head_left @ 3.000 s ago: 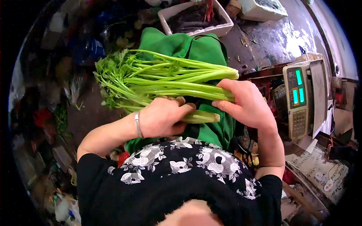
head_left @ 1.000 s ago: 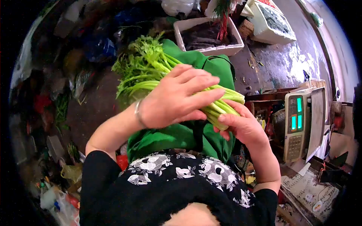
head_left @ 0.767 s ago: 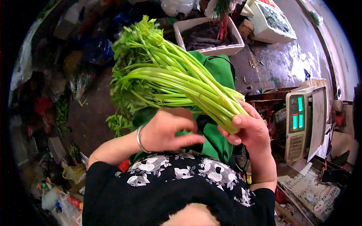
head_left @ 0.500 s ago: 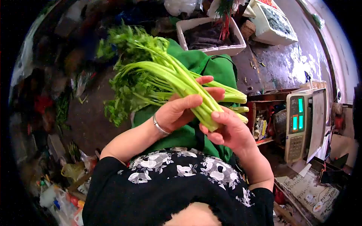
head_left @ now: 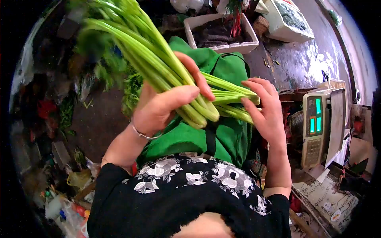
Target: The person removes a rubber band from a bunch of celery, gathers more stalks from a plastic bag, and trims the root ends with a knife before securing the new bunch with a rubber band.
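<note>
Celery bunch (head_left: 151, 59) slanting: leaves far left, butts near right.
Left hand (head_left: 152, 113) clamps it over the green apron (head_left: 178, 141); right hand (head_left: 269, 109) (thumb and fingers parted) is at other stalks (head_left: 234, 97) there; scale (head_left: 313, 137) rightward, dark floor (head_left: 95, 117) leftward.

I hold one bunch of celery (head_left: 156, 65) aloft in my left hand (head_left: 162, 101), my thumb across its stalks. They are long, ribbed and bright green, gathered closely and slanting from the leafy top at upper left to the pale, rounded butts at lower right, which jut past my grip. Its leaves are blurred and partly cut off by the edge of view. Beneath it, more celery (head_left: 226, 95) lies crosswise over my green-covered lap (head_left: 182, 139), leaves to the left, its thinner-looking stalks partly hidden. My right hand (head_left: 266, 105) has thumb and fingers parted about its cut ends.
</note>
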`<state>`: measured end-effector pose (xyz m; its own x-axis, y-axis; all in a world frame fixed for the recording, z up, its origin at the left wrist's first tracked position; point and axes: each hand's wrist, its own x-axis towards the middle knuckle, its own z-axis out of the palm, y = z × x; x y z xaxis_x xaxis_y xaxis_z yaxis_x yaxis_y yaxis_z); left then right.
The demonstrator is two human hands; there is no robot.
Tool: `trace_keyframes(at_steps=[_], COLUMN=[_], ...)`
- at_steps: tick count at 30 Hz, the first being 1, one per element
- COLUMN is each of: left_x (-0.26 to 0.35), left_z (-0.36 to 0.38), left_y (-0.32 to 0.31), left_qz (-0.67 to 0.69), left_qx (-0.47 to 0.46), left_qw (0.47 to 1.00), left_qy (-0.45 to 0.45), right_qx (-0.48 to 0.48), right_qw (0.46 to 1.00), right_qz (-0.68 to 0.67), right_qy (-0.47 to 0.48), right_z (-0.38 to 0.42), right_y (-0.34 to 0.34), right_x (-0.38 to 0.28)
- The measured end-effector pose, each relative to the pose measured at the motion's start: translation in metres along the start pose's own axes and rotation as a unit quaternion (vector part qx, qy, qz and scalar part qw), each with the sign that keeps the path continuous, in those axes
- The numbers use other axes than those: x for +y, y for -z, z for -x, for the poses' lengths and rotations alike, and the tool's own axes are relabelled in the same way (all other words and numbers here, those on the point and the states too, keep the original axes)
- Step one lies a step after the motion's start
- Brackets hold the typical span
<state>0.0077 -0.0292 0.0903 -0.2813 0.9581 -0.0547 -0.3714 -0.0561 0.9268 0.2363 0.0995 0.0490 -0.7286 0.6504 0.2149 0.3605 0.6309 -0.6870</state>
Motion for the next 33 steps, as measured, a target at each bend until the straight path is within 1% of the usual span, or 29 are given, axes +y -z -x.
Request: trace_keyframes(at_steps=[2, 3, 4, 7, 9, 10, 12, 13, 14, 16, 17, 18, 19, 20, 21, 22, 24, 25, 27, 28, 30, 32, 33], left_x=[0.005, 0.009, 0.008, -0.001, -0.013, -0.014, -0.015, -0.017, -0.016, -0.013, -0.009, -0.006, -0.002, 0.002, 0.005, 0.005, 0.005, 0.002, -0.014, -0.025, -0.050, -0.072, -0.076], left_z=[-0.007, -0.009, -0.010, -0.002, 0.004, 0.006, 0.011, 0.012, 0.014, 0.017, 0.019, 0.021, 0.022, 0.023, 0.023, 0.022, 0.017, 0.015, 0.010, 0.007, 0.003, 0.006, 0.006], left_y=[0.013, 0.017, 0.020, 0.028, 0.031, 0.031, 0.035, 0.039, 0.041, 0.048, 0.051, 0.050, 0.055, 0.061, 0.063, 0.064, 0.061, 0.053, 0.045, 0.039, 0.028, 0.023, 0.020], left_qz=[0.033, 0.060, 0.103, 0.091, 0.096, 0.098, 0.140, 0.156, 0.156, 0.180, 0.166, 0.186, 0.185, 0.184, 0.175, 0.174, 0.191, 0.184, 0.170, 0.176, 0.206, 0.253, 0.265], left_qx=[-0.036, -0.036, -0.031, -0.025, -0.022, -0.023, 0.011, 0.008, 0.008, 0.008, 0.001, -0.011, -0.031, -0.049, -0.061, -0.058, -0.073, -0.047, -0.033, -0.028, -0.031, -0.038, -0.033], left_qw=[0.996, 0.995, 0.991, 0.994, 0.995, 0.995, 0.990, 0.987, 0.987, 0.983, 0.986, 0.981, 0.980, 0.979, 0.977, 0.977, 0.972, 0.977, 0.984, 0.984, 0.977, 0.962, 0.957], left_qy=[-0.072, -0.068, -0.080, -0.052, -0.029, -0.029, -0.015, -0.024, -0.024, -0.030, -0.033, -0.050, -0.063, -0.076, -0.107, -0.110, -0.116, -0.102, -0.038, -0.004, 0.051, 0.097, 0.114], right_qx=[-0.047, -0.091, -0.090, -0.078, -0.095, -0.095, -0.099, -0.094, -0.095, -0.093, -0.087, -0.076, -0.055, -0.035, 0.003, 0.036, 0.044, 0.023, -0.024, -0.019, -0.077, -0.067, -0.129], right_qw=[0.987, 0.987, 0.987, 0.992, 0.985, 0.985, 0.972, 0.977, 0.977, 0.989, 0.993, 0.997, 0.994, 0.980, 0.949, 0.935, 0.890, 0.875, 0.840, 0.802, 0.731, 0.697, 0.699], right_qz=[0.151, 0.130, 0.131, 0.103, 0.131, 0.133, 0.186, 0.156, 0.156, 0.080, 0.065, 0.006, -0.074, -0.153, -0.251, -0.290, -0.356, -0.393, -0.459, -0.502, -0.600, -0.618, -0.631], right_qy=[0.026, -0.006, -0.006, -0.004, 0.059, 0.058, 0.101, 0.107, 0.107, 0.081, 0.055, 0.022, -0.050, -0.120, -0.191, -0.202, -0.281, -0.282, -0.288, -0.322, -0.318, -0.358, -0.310], right_z=[-0.002, -0.001, -0.002, -0.002, -0.002, -0.002, -0.004, -0.005, -0.006, -0.008, -0.008, -0.008, -0.008, -0.008, -0.007, -0.004, -0.003, -0.003, -0.006, -0.009, -0.010, -0.011, -0.009], right_y=[-0.005, -0.009, -0.009, -0.009, -0.009, -0.009, -0.007, -0.004, 0.002, 0.016, 0.025, 0.033, 0.040, 0.044, 0.047, 0.045, 0.035, 0.024, 0.004, -0.006, -0.020, -0.031, -0.036], right_x=[0.004, 0.008, 0.008, 0.009, 0.009, 0.007, -0.001, -0.008, -0.013, -0.020, -0.022, -0.021, -0.019, -0.018, -0.021, -0.006, -0.005, -0.007, -0.017, -0.023, -0.015, -0.025, -0.014])
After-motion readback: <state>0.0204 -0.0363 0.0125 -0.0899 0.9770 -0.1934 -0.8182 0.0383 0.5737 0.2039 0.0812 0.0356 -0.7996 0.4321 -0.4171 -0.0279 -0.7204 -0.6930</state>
